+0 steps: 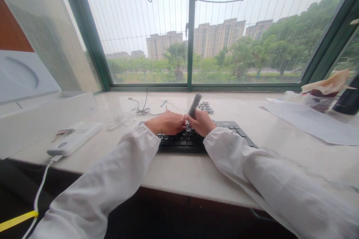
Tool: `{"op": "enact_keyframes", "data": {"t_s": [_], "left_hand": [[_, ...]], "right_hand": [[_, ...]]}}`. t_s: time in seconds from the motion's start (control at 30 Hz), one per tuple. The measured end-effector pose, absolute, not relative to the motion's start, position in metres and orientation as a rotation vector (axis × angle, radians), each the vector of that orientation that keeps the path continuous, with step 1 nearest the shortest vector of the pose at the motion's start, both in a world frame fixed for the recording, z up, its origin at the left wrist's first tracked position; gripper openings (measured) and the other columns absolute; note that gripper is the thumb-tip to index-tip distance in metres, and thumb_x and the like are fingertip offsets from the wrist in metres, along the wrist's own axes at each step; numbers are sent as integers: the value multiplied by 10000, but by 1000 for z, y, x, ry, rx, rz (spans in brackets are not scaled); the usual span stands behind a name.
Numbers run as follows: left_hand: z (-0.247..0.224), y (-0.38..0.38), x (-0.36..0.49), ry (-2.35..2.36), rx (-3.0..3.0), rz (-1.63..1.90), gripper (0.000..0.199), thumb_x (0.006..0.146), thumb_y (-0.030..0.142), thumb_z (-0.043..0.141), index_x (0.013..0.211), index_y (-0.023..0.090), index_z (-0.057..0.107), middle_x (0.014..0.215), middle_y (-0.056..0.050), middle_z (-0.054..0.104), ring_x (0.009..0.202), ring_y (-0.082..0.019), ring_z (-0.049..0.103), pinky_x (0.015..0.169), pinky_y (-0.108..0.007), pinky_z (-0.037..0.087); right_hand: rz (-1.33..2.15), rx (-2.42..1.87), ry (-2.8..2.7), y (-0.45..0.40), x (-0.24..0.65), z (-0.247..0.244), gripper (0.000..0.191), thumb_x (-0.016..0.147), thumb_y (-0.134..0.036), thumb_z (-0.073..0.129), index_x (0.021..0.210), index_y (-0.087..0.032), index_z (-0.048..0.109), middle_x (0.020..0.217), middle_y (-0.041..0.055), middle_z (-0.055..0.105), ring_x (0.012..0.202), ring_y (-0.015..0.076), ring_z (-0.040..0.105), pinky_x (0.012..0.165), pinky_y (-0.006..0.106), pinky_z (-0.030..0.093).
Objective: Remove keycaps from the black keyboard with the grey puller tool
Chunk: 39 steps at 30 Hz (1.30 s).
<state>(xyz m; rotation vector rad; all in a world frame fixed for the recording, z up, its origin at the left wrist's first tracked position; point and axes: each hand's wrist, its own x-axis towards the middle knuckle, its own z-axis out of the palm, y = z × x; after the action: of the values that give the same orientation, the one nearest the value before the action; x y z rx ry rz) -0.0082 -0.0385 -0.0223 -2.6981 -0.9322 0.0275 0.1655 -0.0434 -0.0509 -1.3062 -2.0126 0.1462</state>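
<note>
A black keyboard (185,148) lies on the white counter, partly covered by my hands and sleeves. My right hand (204,122) is closed around a dark, slim, elongated tool (195,104), whose upper end sticks up and leans right; its exact kind I cannot make out. Over the keyboard's left and middle keys rests my left hand (170,122), its fingers curled and meeting the right hand. Whatever the left fingers pinch, if anything, is hidden. Just behind the right hand sits a cluster of small loose grey pieces, apparently keycaps (206,107).
A coiled black cable (142,111) and a small blue item (163,103) lie behind the keyboard. To the left is a white power strip (80,138) with keys on it, beside a white box (50,119). Papers (316,121) and a dark cylinder (349,99) are right. A window closes the back.
</note>
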Motion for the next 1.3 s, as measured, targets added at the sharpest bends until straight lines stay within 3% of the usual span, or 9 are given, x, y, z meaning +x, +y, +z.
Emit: {"op": "enact_keyframes", "data": {"t_s": [0.27, 0.43, 0.6, 0.87, 1.13, 1.3], "left_hand": [[-26, -33, -11, -987, -2775, -3, 252, 904, 339, 445, 1061, 171, 549, 878, -80, 676, 753, -214, 648, 655, -293, 450], [-21, -32, -16, -1007, -2942, -126, 256, 897, 308, 481, 1134, 273, 571, 981, -5, 682, 869, -165, 633, 733, -243, 431], [-18, -28, -22, -951, -2950, -209, 264, 871, 330, 533, 1123, 322, 610, 1006, 30, 680, 825, -134, 620, 698, -219, 410], [-18, -22, -25, -998, -3081, -309, 240, 829, 375, 584, 991, 247, 705, 914, -16, 689, 746, -129, 602, 662, -213, 424], [-29, -15, -21, -954, -3365, -575, 311, 783, 409, 627, 985, 179, 678, 948, -25, 699, 877, -178, 624, 774, -247, 459], [-35, -13, -19, -1131, -3252, -719, 370, 773, 489, 609, 834, 132, 685, 736, -6, 649, 733, -153, 586, 662, -231, 446]], "right_hand": [[179, -1336, -2015, -45, 165, -48, 272, 857, -345, 454, 635, -203, 521, 607, 29, 616, 594, 161, 546, 589, 254, 339], [140, -1336, -2036, -45, 164, -49, 276, 872, -360, 461, 667, -201, 556, 637, 33, 633, 603, 166, 551, 577, 256, 326], [99, -1330, -2081, -46, 162, -47, 265, 899, -375, 460, 751, -198, 593, 692, 37, 665, 646, 176, 583, 590, 251, 324], [-14, -1264, -2186, -51, 155, -45, 313, 935, -442, 424, 925, -192, 613, 749, 62, 683, 678, 204, 628, 577, 256, 308], [159, -1161, -2201, -47, 157, -45, 289, 884, -481, 526, 920, -215, 633, 768, 28, 676, 688, 171, 604, 595, 229, 343], [159, -1208, -2108, -44, 157, -42, 252, 890, -438, 513, 873, -203, 601, 778, 41, 679, 696, 176, 601, 588, 234, 341]]}}
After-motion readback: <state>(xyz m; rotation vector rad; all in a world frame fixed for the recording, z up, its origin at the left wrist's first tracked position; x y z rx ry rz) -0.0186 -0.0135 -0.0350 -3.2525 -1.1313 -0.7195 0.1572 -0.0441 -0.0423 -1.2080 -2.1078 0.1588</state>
